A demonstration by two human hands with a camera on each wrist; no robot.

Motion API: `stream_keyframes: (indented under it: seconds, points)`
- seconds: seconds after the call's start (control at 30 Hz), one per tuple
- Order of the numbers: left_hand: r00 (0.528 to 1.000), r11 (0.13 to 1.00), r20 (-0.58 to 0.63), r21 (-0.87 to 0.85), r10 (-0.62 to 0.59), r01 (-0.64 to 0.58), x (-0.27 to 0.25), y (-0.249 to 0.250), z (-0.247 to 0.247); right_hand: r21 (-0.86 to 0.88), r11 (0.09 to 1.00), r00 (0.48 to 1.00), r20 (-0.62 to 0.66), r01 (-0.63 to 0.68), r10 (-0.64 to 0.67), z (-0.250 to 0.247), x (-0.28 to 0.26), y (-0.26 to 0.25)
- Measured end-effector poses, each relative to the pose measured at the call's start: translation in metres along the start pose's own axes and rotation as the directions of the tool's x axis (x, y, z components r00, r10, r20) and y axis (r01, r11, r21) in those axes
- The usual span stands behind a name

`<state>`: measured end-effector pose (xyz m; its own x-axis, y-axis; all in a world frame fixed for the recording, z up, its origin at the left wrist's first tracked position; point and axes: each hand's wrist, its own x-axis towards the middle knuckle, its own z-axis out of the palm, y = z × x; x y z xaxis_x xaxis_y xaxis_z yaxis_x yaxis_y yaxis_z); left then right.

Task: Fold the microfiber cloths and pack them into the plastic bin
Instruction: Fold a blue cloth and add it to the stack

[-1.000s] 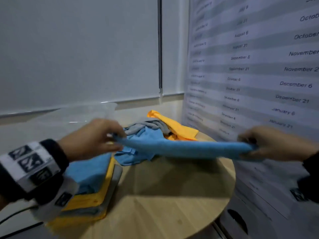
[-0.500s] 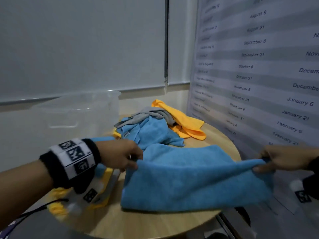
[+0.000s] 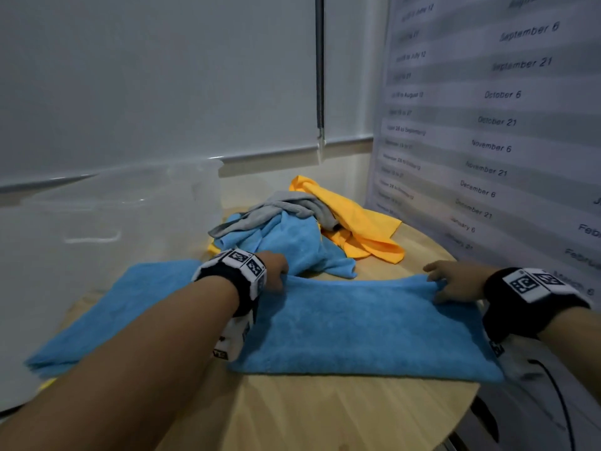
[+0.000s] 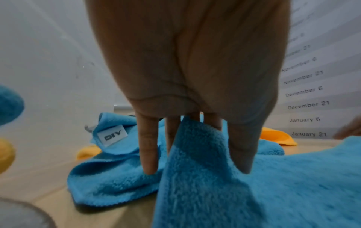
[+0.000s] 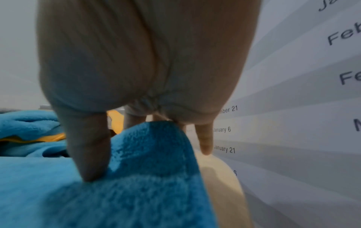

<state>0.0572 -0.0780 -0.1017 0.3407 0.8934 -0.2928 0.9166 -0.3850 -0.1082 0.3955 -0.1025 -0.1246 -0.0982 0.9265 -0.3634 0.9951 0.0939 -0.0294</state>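
Note:
A blue microfiber cloth (image 3: 357,327) lies spread flat on the round wooden table (image 3: 341,415). My left hand (image 3: 273,268) pinches its far left corner (image 4: 197,138). My right hand (image 3: 452,281) pinches its far right corner (image 5: 156,138). Both corners are held just above the table. Behind the cloth sits a loose heap of blue (image 3: 286,242), grey (image 3: 276,209) and orange (image 3: 354,222) cloths. A clear plastic bin (image 3: 123,216) stands at the back left. Beside my left forearm lies a folded blue cloth (image 3: 123,307) on top of a stack.
A wall chart with printed dates (image 3: 487,125) rises close along the table's right edge. A window blind (image 3: 162,86) and sill run behind the bin. A black cable (image 3: 559,395) hangs off the right side below my right wrist.
Both hands have carried the blue cloth down and forward. It hung stretched in the air a second ago and now lies flat on the table with only its far corners held.

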Motion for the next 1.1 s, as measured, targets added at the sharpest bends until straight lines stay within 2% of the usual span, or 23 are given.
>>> stream_keyframes:
  seconds: [0.1, 0.23, 0.33, 0.43, 0.57, 0.63, 0.73, 0.8, 0.87, 0.93, 1.0, 1.03, 1.1]
  points:
    - [1.000, 0.995, -0.006, -0.102, 0.022, -0.023, 0.002, -0.002, 0.004, 0.136, 0.989, 0.998, 0.004, 0.066, -0.067, 0.001, 0.006, -0.002]
    - [0.995, 0.978, -0.061, -0.189, 0.075, -0.085, -0.001, -0.008, -0.001, 0.233, 0.964, 0.988, -0.118, 0.128, -0.103, -0.001, 0.004, -0.002]
    - [0.991, 0.981, -0.109, -0.166, 0.081, -0.099, -0.012, -0.013, -0.015, 0.314, 0.931, 0.976, -0.172, 0.185, -0.135, -0.011, -0.009, 0.002]
    - [0.994, 0.987, -0.095, -0.144, 0.056, -0.070, -0.032, -0.022, -0.034, 0.385, 0.898, 0.968, -0.209, 0.211, -0.138, -0.024, -0.031, 0.011]
    - [0.998, 0.934, -0.036, -0.352, 0.044, -0.054, -0.059, -0.042, -0.047, 0.434, 0.869, 0.948, -0.300, 0.236, -0.108, -0.040, -0.064, 0.018]
    - [0.997, 0.915, -0.052, -0.395, 0.065, -0.080, -0.070, -0.043, -0.048, 0.409, 0.881, 0.938, -0.331, 0.238, -0.100, -0.046, -0.075, 0.017]
    - [0.976, 0.940, -0.205, -0.314, 0.071, -0.134, -0.084, -0.042, -0.053, 0.357, 0.890, 0.912, -0.388, 0.284, -0.135, -0.054, -0.089, 0.014]
    - [0.952, 0.922, -0.306, -0.359, 0.028, -0.143, -0.093, -0.043, -0.056, 0.365, 0.870, 0.884, -0.442, 0.331, -0.150, -0.058, -0.096, 0.014]
    - [0.941, 0.907, -0.338, -0.395, 0.005, -0.147, -0.101, -0.043, -0.061, 0.359, 0.881, 0.876, -0.468, 0.309, -0.117, -0.059, -0.100, 0.013]
    - [0.955, 0.912, -0.298, -0.387, 0.013, -0.133, -0.109, -0.042, -0.063, 0.292, 0.928, 0.908, -0.407, 0.230, -0.096, -0.052, -0.098, 0.007]
    - [0.974, 0.927, -0.227, -0.362, 0.017, -0.101, -0.113, -0.039, -0.061, 0.093, 0.980, 0.957, -0.252, 0.174, -0.146, -0.039, -0.091, -0.007]
    - [0.981, 0.945, -0.195, -0.316, 0.018, -0.080, -0.113, -0.037, -0.059, 0.006, 0.988, 0.971, -0.183, 0.156, -0.152, -0.032, -0.087, -0.015]
    - [0.990, 0.983, -0.144, -0.183, 0.006, -0.033, -0.108, -0.038, -0.050, -0.053, 0.990, 0.982, -0.130, 0.132, -0.138, -0.019, -0.074, -0.028]
